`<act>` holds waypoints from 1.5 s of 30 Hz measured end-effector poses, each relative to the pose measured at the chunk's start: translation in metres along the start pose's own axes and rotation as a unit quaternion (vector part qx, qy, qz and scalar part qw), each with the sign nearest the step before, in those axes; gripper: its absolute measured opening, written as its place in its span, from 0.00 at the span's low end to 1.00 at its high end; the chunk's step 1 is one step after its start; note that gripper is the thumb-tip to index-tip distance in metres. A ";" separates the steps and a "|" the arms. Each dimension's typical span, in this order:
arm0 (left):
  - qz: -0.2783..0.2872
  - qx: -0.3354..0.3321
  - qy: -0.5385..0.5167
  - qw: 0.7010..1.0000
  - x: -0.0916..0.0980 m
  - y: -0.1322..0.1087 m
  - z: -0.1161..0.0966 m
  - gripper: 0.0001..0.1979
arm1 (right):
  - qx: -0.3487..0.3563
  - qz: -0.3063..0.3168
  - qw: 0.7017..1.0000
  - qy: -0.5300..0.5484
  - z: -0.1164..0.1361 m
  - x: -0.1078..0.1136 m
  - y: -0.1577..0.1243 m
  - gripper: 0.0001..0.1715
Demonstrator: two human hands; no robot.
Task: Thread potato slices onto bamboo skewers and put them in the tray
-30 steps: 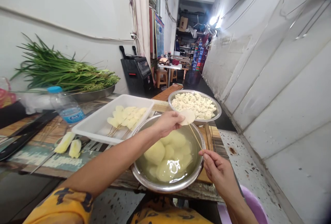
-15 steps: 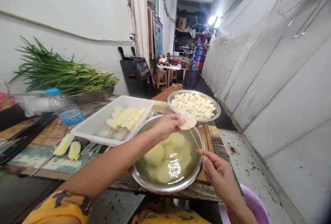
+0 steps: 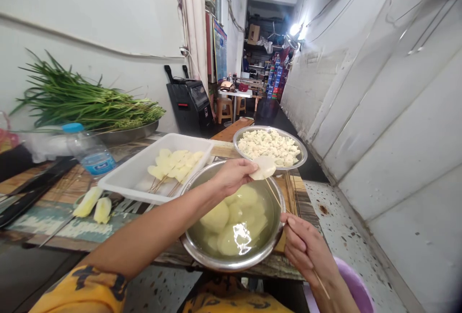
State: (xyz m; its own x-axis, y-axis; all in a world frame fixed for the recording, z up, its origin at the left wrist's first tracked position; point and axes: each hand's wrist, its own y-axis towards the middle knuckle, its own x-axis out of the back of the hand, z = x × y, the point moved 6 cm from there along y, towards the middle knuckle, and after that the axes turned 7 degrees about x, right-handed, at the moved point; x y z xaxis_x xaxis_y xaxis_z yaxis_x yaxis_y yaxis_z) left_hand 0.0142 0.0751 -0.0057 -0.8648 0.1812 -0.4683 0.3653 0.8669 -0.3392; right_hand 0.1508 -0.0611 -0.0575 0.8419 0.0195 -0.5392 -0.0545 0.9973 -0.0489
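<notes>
Over the steel basin [image 3: 231,266], my left hand [image 3: 236,174] pinches a thin pale potato slice [image 3: 265,167] by its left edge. My right hand [image 3: 306,245] is closed on a bamboo skewer [image 3: 273,192], whose upper end meets the slice's lower edge; its other end sticks out below my palm. Whole peeled potatoes [image 3: 238,216] and slices lie under cloudy water in the basin. Left of it, a white plastic tray [image 3: 124,189] holds skewered potato slices [image 3: 176,163]. More bare skewers [image 3: 293,192] lie right of the basin.
A bowl of pale cauliflower pieces [image 3: 269,147] stands behind the basin. To the left are a water bottle [image 3: 94,156], green chives [image 3: 90,106] in a pan, a black-handled knife [image 3: 32,197] and cut cabbage pieces [image 3: 87,202]. A purple tub [image 3: 355,281] sits below, right.
My right hand has moved slightly down and turned, and the skewer's lower end now shows beneath it. The left hand keeps the potato slice in nearly the same place.
</notes>
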 end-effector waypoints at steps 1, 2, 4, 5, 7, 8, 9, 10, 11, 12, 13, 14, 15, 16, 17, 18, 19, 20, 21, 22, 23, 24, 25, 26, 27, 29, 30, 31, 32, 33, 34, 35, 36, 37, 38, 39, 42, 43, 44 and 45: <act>-0.003 -0.010 0.005 1.000 0.000 0.000 0.000 0.07 | 0.019 -0.016 0.999 -0.046 0.001 0.001 -0.002 0.14; -0.006 -0.018 0.011 1.000 0.000 -0.001 0.000 0.07 | 0.039 -0.034 0.994 -0.092 0.002 0.001 -0.004 0.16; -0.009 -0.033 0.024 0.999 0.000 -0.001 0.000 0.07 | 0.063 -0.061 0.983 -0.164 0.003 0.000 -0.008 0.21; -0.009 -0.042 0.033 0.999 0.000 -0.001 0.000 0.08 | 0.064 -0.067 0.979 -0.182 0.002 -0.001 -0.010 0.22; -0.008 -0.065 0.052 0.997 0.000 -0.001 -0.001 0.08 | 0.053 -0.066 0.980 -0.180 0.000 -0.005 -0.012 0.23; -0.007 -0.076 0.063 0.995 0.000 -0.001 -0.001 0.08 | 0.045 -0.064 0.983 -0.167 -0.001 -0.006 -0.012 0.23; -0.006 -0.086 0.073 0.994 0.000 -0.002 -0.001 0.09 | 0.039 -0.065 0.986 -0.152 -0.001 -0.007 -0.012 0.23; -0.005 -0.093 0.082 0.992 -0.001 -0.002 -0.001 0.09 | 0.036 -0.066 0.987 -0.139 -0.001 -0.008 -0.011 0.22; -0.003 -0.097 0.087 0.991 -0.002 -0.003 0.000 0.09 | 0.037 -0.068 0.989 -0.130 0.000 -0.009 -0.009 0.22; 0.002 -0.099 0.091 0.991 -0.003 -0.004 0.001 0.09 | 0.038 -0.070 0.989 -0.124 0.001 -0.011 -0.006 0.21; 0.013 -0.093 0.097 0.991 -0.005 -0.005 0.003 0.09 | 0.043 -0.070 0.989 -0.121 0.002 -0.012 -0.003 0.21; 0.028 -0.081 0.107 0.991 -0.008 -0.005 0.006 0.10 | 0.049 -0.070 0.989 -0.119 0.003 -0.013 0.001 0.21; 0.045 -0.062 0.119 0.990 -0.011 -0.005 0.009 0.10 | 0.056 -0.071 0.989 -0.119 0.005 -0.013 0.005 0.21; 0.060 -0.041 0.130 0.989 -0.013 -0.005 0.013 0.10 | 0.064 -0.071 0.988 -0.124 0.006 -0.014 0.009 0.21; 0.070 -0.022 0.137 0.988 -0.014 -0.004 0.015 0.10 | 0.070 -0.071 0.986 -0.133 0.008 -0.014 0.012 0.21; 0.072 -0.011 0.134 0.988 -0.013 -0.003 0.016 0.10 | 0.075 -0.069 0.984 -0.149 0.010 -0.013 0.014 0.20; 0.065 -0.009 0.121 0.991 -0.010 -0.001 0.016 0.10 | 0.075 -0.062 0.981 -0.170 0.011 -0.013 0.015 0.20; 0.051 -0.016 0.101 0.993 -0.007 0.001 0.013 0.10 | 0.075 -0.053 0.977 -0.193 0.013 -0.012 0.015 0.20; 0.036 -0.026 0.081 0.996 -0.004 0.003 0.011 0.10 | 0.076 -0.043 0.973 -0.213 0.014 -0.011 0.015 0.20; 0.022 -0.034 0.069 0.997 0.000 0.005 0.009 0.09 | 0.078 -0.033 0.970 -0.229 0.015 -0.010 0.014 0.20; 0.014 -0.039 0.066 0.997 0.002 0.005 0.008 0.09 | 0.083 -0.028 0.967 -0.240 0.016 -0.008 0.014 0.20; 0.015 -0.041 0.075 0.996 0.002 0.005 0.007 0.08 | 0.093 -0.028 0.964 -0.248 0.017 -0.007 0.013 0.20; 0.028 -0.037 0.096 0.994 0.000 0.005 0.008 0.08 | 0.103 -0.033 0.960 -0.256 0.018 -0.005 0.014 0.20; 0.051 -0.029 0.124 0.991 -0.004 0.003 0.009 0.08 | 0.113 -0.038 0.957 -0.265 0.020 -0.003 0.014 0.19; 0.079 -0.019 0.156 0.984 -0.008 0.001 0.011 0.08 | 0.121 -0.042 0.953 -0.274 0.021 -0.003 0.016 0.19; 0.146 0.002 0.229 0.962 -0.017 -0.004 0.016 0.07 | 0.134 -0.051 0.947 -0.287 0.023 -0.001 0.018 0.18; 0.174 0.007 0.268 0.948 -0.019 -0.006 0.018 0.07 | 0.142 -0.058 0.944 -0.291 0.024 0.000 0.019 0.17; 0.190 0.004 0.309 0.932 -0.019 -0.006 0.019 0.08 | 0.151 -0.069 0.941 -0.294 0.026 0.002 0.019 0.17; 0.197 -0.006 0.353 0.915 -0.018 -0.006 0.020 0.09 | 0.162 -0.082 0.937 -0.297 0.029 0.004 0.018 0.17; 0.198 -0.021 0.400 0.894 -0.015 -0.005 0.022 0.09 | 0.172 -0.094 0.934 -0.297 0.032 0.006 0.017 0.16; 0.191 -0.037 0.450 0.871 -0.013 -0.003 0.023 0.08 | 0.178 -0.102 0.932 -0.297 0.034 0.008 0.015 0.16; 0.176 -0.053 0.502 0.845 -0.010 -0.001 0.026 0.07 | 0.180 -0.106 0.932 -0.296 0.035 0.009 0.013 0.15; 0.164 -0.060 0.555 0.813 -0.008 0.000 0.031 0.09 | 0.180 -0.106 0.933 -0.293 0.035 0.010 0.011 0.15; 0.158 -0.055 0.610 0.775 -0.007 0.000 0.038 0.11 | 0.180 -0.105 0.934 -0.291 0.035 0.011 0.010 0.15; 0.155 -0.045 0.663 0.731 -0.007 0.000 0.046 0.13 | 0.180 -0.104 0.934 -0.290 0.035 0.012 0.008 0.14; 0.155 -0.034 0.711 0.685 -0.008 -0.001 0.054 0.16 | 0.180 -0.104 0.934 -0.291 0.035 0.012 0.006 0.14; 0.174 -0.025 0.802 0.571 -0.013 -0.006 0.071 0.18 | 0.175 -0.110 0.934 -0.293 0.033 0.015 0.002 0.14; 0.179 -0.026 0.810 0.557 -0.014 -0.006 0.073 0.17 | 0.174 -0.113 0.933 -0.293 0.033 0.017 0.001 0.14; 0.183 -0.022 0.810 0.557 -0.013 -0.006 0.072 0.15 | 0.172 -0.114 0.933 -0.294 0.032 0.018 0.000 0.14; 0.185 -0.019 0.802 0.567 -0.011 -0.004 0.070 0.12 | 0.170 -0.114 0.933 -0.295 0.032 0.019 -0.001 0.14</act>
State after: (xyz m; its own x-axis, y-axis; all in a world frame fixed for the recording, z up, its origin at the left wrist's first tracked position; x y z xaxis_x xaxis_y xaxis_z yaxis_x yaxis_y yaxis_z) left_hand 0.0461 0.0370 -0.0564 0.0573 0.5174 0.8538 0.6426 0.6354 -0.4282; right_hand 0.1843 -0.0597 -0.0409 0.9656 -0.2597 0.0154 0.2502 0.9433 0.2181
